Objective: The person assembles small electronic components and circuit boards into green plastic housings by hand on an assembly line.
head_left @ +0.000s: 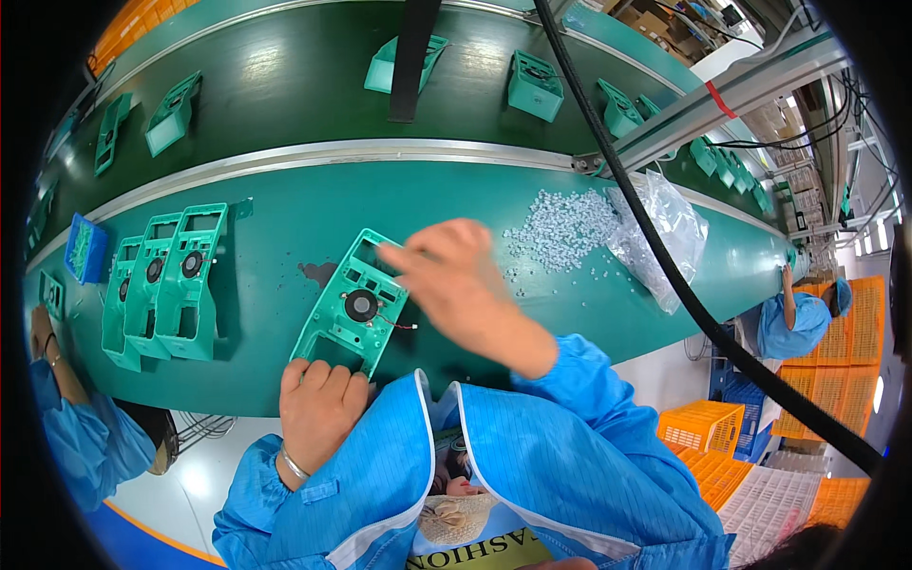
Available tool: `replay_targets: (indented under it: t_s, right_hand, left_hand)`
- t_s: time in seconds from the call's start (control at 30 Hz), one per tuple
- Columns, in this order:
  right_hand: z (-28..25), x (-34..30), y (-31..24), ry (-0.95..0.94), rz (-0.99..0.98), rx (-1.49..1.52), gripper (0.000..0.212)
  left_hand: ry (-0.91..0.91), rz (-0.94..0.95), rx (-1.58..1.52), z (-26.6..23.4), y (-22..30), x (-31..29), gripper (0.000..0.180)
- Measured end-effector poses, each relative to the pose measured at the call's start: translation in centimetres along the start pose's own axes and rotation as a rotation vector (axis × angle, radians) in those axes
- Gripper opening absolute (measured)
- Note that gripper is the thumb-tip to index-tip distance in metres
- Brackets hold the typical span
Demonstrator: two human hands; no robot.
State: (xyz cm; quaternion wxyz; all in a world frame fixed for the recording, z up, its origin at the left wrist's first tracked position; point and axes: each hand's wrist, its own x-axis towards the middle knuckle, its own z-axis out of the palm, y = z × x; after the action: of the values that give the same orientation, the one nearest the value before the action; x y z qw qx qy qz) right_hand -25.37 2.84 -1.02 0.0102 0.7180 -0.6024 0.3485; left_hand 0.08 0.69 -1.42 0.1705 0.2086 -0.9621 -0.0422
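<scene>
A green plastic housing (334, 321) lies tilted on the green worktable in front of me. It carries a round black speaker (361, 305) and a short red wire ending in a white plug (414, 327). My left hand (323, 404) is closed on the housing's near edge. Over its far right corner is my right hand (456, 280), slightly blurred, fingers drawn together and tips at the frame; whatever they pinch is too small to make out. Several similar housings with speakers (193, 264) stand in a row to the left.
Small pale parts (560, 228) lie heaped right of my right hand, beside a clear plastic bag (665, 233). A blue bin (85, 249) sits far left. Beyond the metal rail, a conveyor (313, 104) carries more housings. A black cable (655, 237) crosses the right side. Co-workers sit at both sides.
</scene>
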Motion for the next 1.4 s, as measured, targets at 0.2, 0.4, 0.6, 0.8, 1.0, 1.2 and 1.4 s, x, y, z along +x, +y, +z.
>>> replay_targets:
  t_s: [0.2, 0.4, 0.6, 0.8, 1.0, 1.2, 1.4]
  right_hand:
    - [-8.7, -7.1, 7.5, 0.007, 0.304, -0.207, 0.016]
    - [-7.7, -9.5, 8.4, 0.041, 0.319, -0.319, 0.014]
    - [-8.0, -9.6, 7.7, 0.054, 0.281, -0.367, 0.014]
    - [-8.2, -9.5, 7.1, 0.064, 0.275, -0.386, 0.013]
    - [-7.6, -8.8, 6.9, 0.046, 0.182, -0.472, 0.015]
    - [-8.0, -8.3, 6.5, 0.010, 0.241, -0.429, 0.012]
    - [-6.0, -1.8, 2.1, -0.162, 0.085, 0.187, 0.018]
  left_hand:
    - [-0.017, -0.026, -0.030, -0.8, 0.3, 0.4, 0.018]
    - [-0.059, -0.030, -0.038, -1.0, 0.1, 0.5, 0.018]
    - [-0.054, -0.030, -0.033, -1.1, 0.3, 0.5, 0.019]
    - [-0.061, -0.028, -0.035, -1.2, 0.1, 0.6, 0.020]
    - [-0.070, -0.030, -0.042, -1.5, -0.2, 0.4, 0.018]
    - [-0.057, -0.044, -0.040, -1.6, -0.3, 0.7, 0.017]
    - [-0.030, -0.056, 0.052, -2.4, -1.3, 0.3, 0.022]
